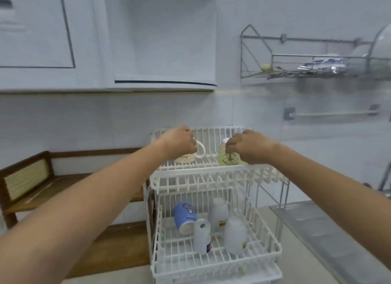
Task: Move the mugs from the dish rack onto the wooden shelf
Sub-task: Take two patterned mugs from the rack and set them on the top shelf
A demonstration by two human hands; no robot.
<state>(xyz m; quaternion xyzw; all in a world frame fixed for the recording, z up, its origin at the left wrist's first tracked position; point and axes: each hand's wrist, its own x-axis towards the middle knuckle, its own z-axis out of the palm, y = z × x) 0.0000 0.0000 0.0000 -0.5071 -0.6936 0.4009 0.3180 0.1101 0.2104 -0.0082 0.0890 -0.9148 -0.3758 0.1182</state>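
On the top tier of the white two-tier dish rack [213, 178] stand two upside-down mugs. My left hand [179, 143] is closed over the cream mug [191, 154], whose white handle sticks out to the right. A green patterned mug [227, 158] is gripped by my right hand [247, 148] from its right side. The lower tier holds a blue mug [184, 217] lying tilted. The wooden shelf [55, 190] stands to the left of the rack, with a lower board [118, 247] beneath.
Three translucent plastic bottles [219, 226] stand in the lower tier beside the blue mug. A metal wall rack [313, 70] with plates hangs upper right, a towel bar [330, 114] below it. A steel sink edge [330, 226] lies right of the rack.
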